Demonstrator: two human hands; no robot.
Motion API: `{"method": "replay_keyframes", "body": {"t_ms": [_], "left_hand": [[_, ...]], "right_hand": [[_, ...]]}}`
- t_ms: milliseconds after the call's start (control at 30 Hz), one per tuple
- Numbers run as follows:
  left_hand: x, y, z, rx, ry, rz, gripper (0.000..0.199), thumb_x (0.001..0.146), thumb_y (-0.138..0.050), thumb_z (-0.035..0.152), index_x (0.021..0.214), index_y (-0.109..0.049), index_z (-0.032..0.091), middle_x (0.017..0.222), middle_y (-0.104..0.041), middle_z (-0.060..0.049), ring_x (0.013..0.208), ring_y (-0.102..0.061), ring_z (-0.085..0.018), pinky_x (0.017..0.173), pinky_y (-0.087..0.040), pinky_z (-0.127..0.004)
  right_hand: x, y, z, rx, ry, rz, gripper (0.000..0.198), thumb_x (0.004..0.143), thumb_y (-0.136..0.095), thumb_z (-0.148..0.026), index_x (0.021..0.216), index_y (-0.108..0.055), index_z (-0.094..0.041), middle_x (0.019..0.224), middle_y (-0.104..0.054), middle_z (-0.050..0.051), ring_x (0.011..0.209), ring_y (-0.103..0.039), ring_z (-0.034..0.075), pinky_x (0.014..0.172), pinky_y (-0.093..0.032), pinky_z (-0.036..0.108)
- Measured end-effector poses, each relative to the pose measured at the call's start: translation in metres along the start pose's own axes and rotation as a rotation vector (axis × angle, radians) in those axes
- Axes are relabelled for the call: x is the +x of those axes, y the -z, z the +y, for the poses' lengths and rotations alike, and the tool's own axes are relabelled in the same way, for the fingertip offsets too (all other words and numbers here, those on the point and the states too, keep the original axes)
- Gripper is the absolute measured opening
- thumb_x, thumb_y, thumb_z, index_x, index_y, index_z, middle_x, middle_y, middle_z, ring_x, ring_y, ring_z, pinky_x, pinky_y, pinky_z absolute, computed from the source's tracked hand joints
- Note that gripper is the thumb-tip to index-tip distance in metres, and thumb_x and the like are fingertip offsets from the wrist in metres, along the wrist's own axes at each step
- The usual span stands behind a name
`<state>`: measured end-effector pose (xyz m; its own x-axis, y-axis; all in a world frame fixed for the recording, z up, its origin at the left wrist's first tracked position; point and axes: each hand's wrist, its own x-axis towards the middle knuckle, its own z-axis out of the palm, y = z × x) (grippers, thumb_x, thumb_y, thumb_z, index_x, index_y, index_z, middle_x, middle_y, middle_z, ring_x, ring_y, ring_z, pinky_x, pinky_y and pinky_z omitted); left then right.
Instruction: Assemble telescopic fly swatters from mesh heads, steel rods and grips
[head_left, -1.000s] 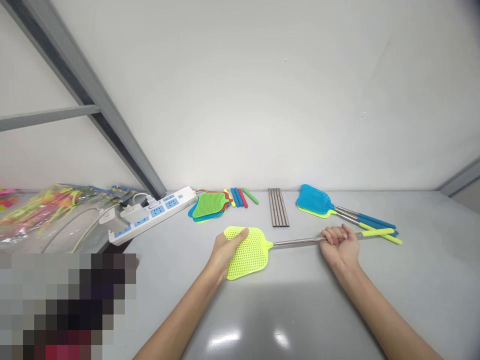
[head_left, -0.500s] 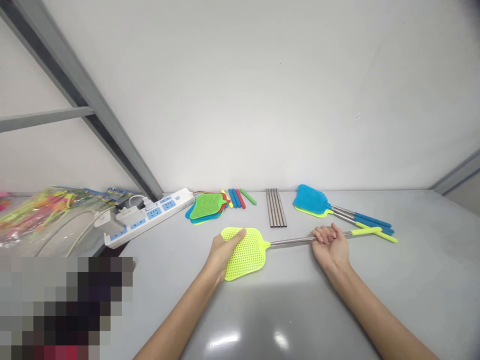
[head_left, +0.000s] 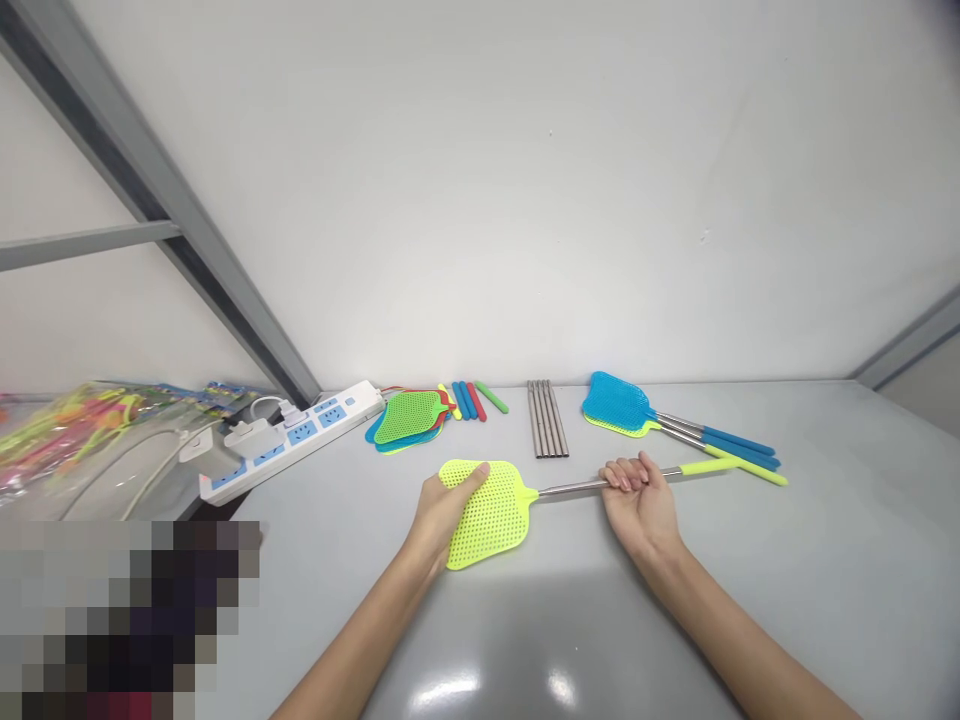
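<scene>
A yellow fly swatter (head_left: 491,515) with a perforated head, a metal rod and a yellow handle is held level above the grey table. My left hand (head_left: 442,510) grips the left edge of its head, thumb on top. Around the metal rod, between head and handle, my right hand (head_left: 637,495) is closed with its palm turned up. Behind my right hand lies a stack of fly swatters (head_left: 619,400), blue on top and yellow below, their rods and handles fanned to the right.
Loose swatter heads (head_left: 409,415) lie stacked at the back left, beside several coloured handle tubes (head_left: 471,400). Metal rods (head_left: 547,420) lie in a row at the back middle. A white power strip (head_left: 300,440) with plugs and bagged goods (head_left: 82,430) sit at the left.
My right hand has slid left along the rod, closer to the swatter's head. My left hand keeps its grip on the head. The whole view has shifted slightly.
</scene>
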<state>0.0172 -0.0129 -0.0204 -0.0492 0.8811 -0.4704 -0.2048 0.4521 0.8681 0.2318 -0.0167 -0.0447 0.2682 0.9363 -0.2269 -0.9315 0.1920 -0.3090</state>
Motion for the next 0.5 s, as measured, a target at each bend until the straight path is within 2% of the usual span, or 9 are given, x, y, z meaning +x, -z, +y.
{"method": "replay_keyframes", "body": {"t_ms": [367,500], "left_hand": [[-0.0003,-0.0008,0.0013,-0.019,0.019,-0.023,0.034,0.058,-0.068,0.034,0.08,-0.061,0.01,0.074,-0.066,-0.014,0.063,-0.063,-0.022,0.057,-0.051,-0.031],[-0.0012,-0.0015,0.0003,-0.031,0.01,-0.057,0.035,0.059,-0.067,0.036,0.081,-0.061,0.01,0.077,-0.066,-0.014,0.064,-0.063,-0.022,0.056,-0.051,-0.031]], "right_hand": [[-0.007,-0.0073,-0.0003,-0.012,-0.002,-0.013,0.032,0.076,-0.044,-0.018,0.054,-0.022,-0.018,0.047,-0.018,-0.008,0.039,-0.027,0.006,0.04,-0.031,0.019],[-0.0009,-0.0048,-0.0027,0.02,-0.063,0.024,0.03,0.076,-0.042,-0.014,0.054,-0.022,-0.018,0.047,-0.019,-0.007,0.04,-0.027,0.006,0.04,-0.032,0.019]]}}
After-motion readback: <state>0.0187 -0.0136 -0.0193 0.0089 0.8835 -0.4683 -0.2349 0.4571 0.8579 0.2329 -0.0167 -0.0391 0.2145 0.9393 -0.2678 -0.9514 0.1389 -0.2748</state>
